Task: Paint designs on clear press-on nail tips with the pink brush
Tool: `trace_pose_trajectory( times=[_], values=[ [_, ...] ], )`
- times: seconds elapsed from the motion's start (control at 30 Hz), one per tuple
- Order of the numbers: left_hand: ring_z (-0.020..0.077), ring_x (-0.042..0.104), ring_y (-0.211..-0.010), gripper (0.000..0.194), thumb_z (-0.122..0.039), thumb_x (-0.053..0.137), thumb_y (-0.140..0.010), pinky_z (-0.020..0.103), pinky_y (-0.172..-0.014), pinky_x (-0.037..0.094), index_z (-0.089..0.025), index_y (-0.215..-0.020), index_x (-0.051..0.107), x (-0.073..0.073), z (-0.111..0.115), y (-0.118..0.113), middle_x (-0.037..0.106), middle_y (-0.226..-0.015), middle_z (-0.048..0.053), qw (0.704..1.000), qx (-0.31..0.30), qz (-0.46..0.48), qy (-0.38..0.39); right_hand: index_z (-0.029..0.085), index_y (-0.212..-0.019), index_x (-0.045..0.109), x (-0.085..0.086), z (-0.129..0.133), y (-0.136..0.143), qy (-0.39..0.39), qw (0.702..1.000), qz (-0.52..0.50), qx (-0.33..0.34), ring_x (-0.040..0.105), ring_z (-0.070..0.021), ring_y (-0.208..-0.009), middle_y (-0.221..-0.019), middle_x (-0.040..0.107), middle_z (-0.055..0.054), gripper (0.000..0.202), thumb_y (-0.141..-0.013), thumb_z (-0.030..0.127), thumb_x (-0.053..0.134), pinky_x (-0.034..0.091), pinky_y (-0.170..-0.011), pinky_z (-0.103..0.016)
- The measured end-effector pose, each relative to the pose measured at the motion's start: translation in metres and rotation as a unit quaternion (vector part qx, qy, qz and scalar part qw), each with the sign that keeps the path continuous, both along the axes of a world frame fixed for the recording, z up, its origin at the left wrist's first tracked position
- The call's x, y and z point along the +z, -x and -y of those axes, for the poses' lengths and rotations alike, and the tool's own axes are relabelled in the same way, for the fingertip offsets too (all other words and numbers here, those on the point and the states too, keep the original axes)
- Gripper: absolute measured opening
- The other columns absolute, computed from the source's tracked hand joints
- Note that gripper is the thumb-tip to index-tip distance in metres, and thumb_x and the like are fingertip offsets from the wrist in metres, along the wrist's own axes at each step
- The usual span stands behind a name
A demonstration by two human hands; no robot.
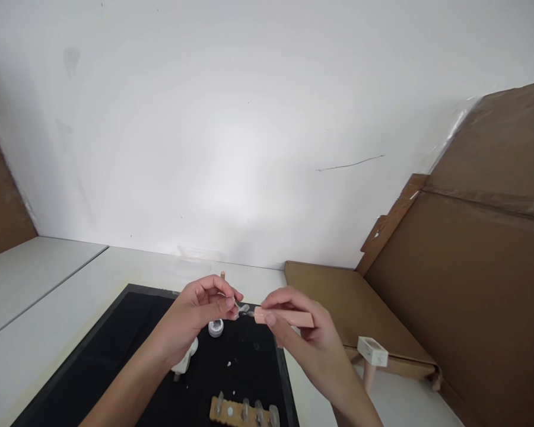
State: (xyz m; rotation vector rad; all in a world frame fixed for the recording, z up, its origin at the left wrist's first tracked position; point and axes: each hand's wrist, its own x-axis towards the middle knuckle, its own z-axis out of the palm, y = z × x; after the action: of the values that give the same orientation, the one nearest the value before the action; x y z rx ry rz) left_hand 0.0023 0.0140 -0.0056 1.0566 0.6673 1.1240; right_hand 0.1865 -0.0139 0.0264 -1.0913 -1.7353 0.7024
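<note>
My left hand (200, 308) is closed, thumb against fingers, pinching a small, clear, whitish piece (244, 308) that looks like an artificial nail tip. Wrapped around a pink bar-shaped tool (289, 318), my right hand (311, 341) keeps it nearly level. The tool's dark end points left and meets or almost meets the clear piece; contact is too small to tell. Below the hands, a tan strip (238, 414) carries several clear nail tips (258, 409) standing upright. A small round jar (216, 327) with a white rim sits beside my left hand.
A black mat (137, 332) covers part of the white table (115, 267). A white object (184, 362) lies partly behind my left wrist. Cardboard (329, 296) stands to the right, near a white block on a pink post (372, 351). A white wall (231, 130) rises behind.
</note>
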Motion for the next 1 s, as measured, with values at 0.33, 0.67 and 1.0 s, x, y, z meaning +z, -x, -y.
trace_pose_trajectory(
  times=[0.33,0.67,1.0],
  values=[
    [0.0134,0.060,-0.070,0.023,-0.035,0.082,-0.069,0.028,-0.072,0.050,-0.016,-0.072,0.068,-0.0032,-0.0031,-0.0001,0.068,-0.085,0.004,1.000,-0.004,0.000,0.004,0.021,-0.075,0.063,-0.0016,-0.0013,-0.0041,-0.051,0.998,0.019,-0.007,0.044,-0.0114,-0.048,-0.060,0.055,0.000,0.020,-0.082,0.039,0.058,0.036,-0.045,-0.024],
    [0.0113,0.060,-0.068,0.022,-0.033,0.081,-0.070,0.026,-0.071,0.051,-0.016,-0.072,0.068,-0.0048,-0.0027,0.0024,0.067,-0.085,0.003,1.000,-0.005,-0.001,0.003,0.020,-0.069,0.061,0.0025,-0.0033,-0.0066,-0.053,0.998,0.028,-0.030,0.045,-0.0113,-0.048,-0.061,0.059,0.000,0.020,-0.083,0.034,0.057,0.035,-0.045,-0.024],
    [0.0118,0.061,-0.068,0.022,-0.033,0.081,-0.070,0.027,-0.071,0.051,-0.016,-0.073,0.068,-0.0058,-0.0025,0.0015,0.067,-0.083,0.003,1.000,-0.003,0.006,0.002,0.019,-0.071,0.062,-0.0020,-0.0089,-0.0037,-0.034,0.998,0.018,-0.055,0.045,-0.0111,-0.052,-0.063,0.058,0.000,0.017,-0.082,0.031,0.059,0.035,-0.045,-0.023]
  ],
)
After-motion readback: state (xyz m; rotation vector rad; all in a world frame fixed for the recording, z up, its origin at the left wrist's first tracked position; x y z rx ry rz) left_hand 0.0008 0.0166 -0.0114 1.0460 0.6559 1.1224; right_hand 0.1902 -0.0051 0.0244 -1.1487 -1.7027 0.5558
